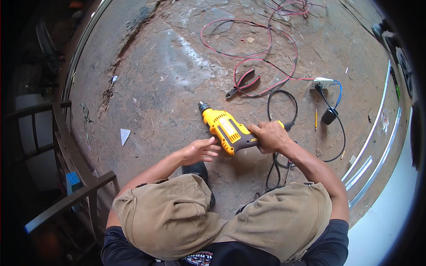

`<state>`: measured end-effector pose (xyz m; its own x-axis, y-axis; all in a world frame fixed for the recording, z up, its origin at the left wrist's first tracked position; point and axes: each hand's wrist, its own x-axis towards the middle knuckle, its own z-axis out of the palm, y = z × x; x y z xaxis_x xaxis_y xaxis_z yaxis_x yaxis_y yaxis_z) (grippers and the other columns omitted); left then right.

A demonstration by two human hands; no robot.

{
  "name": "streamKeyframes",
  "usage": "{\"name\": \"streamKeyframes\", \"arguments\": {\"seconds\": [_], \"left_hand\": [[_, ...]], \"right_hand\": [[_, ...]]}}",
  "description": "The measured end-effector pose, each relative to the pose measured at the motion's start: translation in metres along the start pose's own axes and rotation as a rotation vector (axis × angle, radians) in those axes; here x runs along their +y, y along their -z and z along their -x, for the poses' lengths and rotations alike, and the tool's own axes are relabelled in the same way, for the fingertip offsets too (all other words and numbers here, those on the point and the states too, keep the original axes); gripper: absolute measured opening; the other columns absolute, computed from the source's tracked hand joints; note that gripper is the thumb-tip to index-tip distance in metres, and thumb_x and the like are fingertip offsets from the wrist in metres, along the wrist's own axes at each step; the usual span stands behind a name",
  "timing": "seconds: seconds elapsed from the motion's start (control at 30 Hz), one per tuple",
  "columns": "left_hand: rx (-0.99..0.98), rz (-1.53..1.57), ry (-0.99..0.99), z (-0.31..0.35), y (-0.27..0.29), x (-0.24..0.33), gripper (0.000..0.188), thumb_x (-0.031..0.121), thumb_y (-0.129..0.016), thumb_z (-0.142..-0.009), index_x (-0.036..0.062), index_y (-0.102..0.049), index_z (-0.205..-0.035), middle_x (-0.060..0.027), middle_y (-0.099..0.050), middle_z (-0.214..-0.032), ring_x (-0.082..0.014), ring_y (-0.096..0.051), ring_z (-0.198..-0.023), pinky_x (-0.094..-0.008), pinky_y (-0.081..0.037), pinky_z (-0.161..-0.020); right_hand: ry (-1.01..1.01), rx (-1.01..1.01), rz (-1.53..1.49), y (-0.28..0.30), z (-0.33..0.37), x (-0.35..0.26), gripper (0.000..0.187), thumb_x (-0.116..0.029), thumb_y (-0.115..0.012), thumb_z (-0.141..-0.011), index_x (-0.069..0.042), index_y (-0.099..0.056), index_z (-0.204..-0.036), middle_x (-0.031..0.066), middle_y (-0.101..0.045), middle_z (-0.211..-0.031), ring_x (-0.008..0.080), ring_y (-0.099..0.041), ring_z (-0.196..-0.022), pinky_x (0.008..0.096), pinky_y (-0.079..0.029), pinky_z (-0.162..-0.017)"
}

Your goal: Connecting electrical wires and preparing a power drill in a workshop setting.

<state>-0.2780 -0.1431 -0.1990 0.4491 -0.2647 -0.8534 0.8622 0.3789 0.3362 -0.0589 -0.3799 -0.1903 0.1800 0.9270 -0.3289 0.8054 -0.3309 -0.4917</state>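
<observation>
A yellow and black power drill [227, 129] is held in front of my knees, its chuck pointing to the far left. My right hand [271, 135] is wrapped round the drill's handle. Close to the left side of the drill's body, my left hand [200, 151] has its fingers stretched out and apart, with nothing in it. From the handle end, a black cord [296, 108] loops over the floor. Beyond the drill lies a pair of pliers [243, 84] with dark red handles, its jaws toward the drill.
Red and black wire [295, 48] runs in loops to a white power outlet [323, 82] with plugs in it. A pencil [316, 119] lies nearby. Metal strips [375, 157] stretch along the right. On the left stand a dark metal frame [73, 142] and a white triangular scrap [125, 136].
</observation>
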Motion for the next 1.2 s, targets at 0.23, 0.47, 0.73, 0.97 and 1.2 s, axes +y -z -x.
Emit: {"name": "streamKeyframes", "arguments": {"seconds": [0.23, 0.47, 0.73, 0.97, 1.2], "left_hand": [[-0.226, 0.673, -0.316, -0.015, -0.051, 0.022, 0.078, 0.06, -0.059, -0.088, 0.0082, -0.04, -0.143, -0.0087, -0.056, -0.135, -0.0225, -0.052, -0.127, -0.0431, -0.039, -0.106], [-0.48, 0.67, -0.557, 0.005, -0.069, 0.066, 0.068, 0.033, -0.07, -0.084, 0.0025, -0.043, -0.138, -0.0159, -0.06, -0.13, -0.0288, -0.059, -0.12, -0.0464, -0.043, -0.108], [-0.615, 0.524, -0.71, 0.037, -0.09, 0.103, 0.079, 0.046, -0.076, -0.081, 0.0033, -0.042, -0.137, -0.0132, -0.06, -0.127, -0.0268, -0.06, -0.119, -0.0472, -0.047, -0.104], [-0.455, 0.513, -0.788, 0.045, -0.093, 0.097, 0.064, 0.033, -0.073, -0.085, 0.0004, -0.045, -0.132, -0.0156, -0.064, -0.118, -0.0286, -0.065, -0.11, -0.0467, -0.051, -0.1], [-0.467, 0.555, -0.748, 0.032, -0.096, 0.095, 0.058, 0.033, -0.07, -0.087, 0.0031, -0.048, -0.131, -0.0136, -0.063, -0.12, -0.0275, -0.064, -0.11, -0.0451, -0.05, -0.101]], "right_hand": [[-0.067, 0.021, -0.187, 0.042, 0.026, -0.03, 0.059, -0.019, -0.067, -0.06, -0.008, -0.058, -0.118, 0.0186, -0.067, -0.089, 0.0383, -0.066, -0.083, 0.0484, -0.053, -0.073], [-0.193, 0.21, 0.016, 0.11, 0.052, -0.088, 0.034, -0.014, -0.064, -0.071, -0.001, -0.052, -0.101, 0.0182, -0.064, -0.079, 0.037, -0.067, -0.071, 0.045, -0.054, -0.063], [0.013, 0.628, 0.23, 0.108, 0.073, -0.089, 0.024, -0.006, -0.059, -0.075, -0.003, -0.051, -0.097, 0.0107, -0.057, -0.083, 0.0272, -0.063, -0.067, 0.0359, -0.048, -0.061], [0.008, 0.585, 0.238, 0.105, 0.068, -0.103, 0.024, -0.007, -0.058, -0.076, -0.003, -0.052, -0.1, 0.0109, -0.057, -0.083, 0.027, -0.063, -0.067, 0.0383, -0.049, -0.059], [0.002, 0.635, 0.164, 0.11, 0.078, -0.097, 0.018, -0.006, -0.057, -0.077, -0.005, -0.051, -0.094, 0.0116, -0.056, -0.079, 0.0291, -0.064, -0.063, 0.0411, -0.05, -0.056]]}}
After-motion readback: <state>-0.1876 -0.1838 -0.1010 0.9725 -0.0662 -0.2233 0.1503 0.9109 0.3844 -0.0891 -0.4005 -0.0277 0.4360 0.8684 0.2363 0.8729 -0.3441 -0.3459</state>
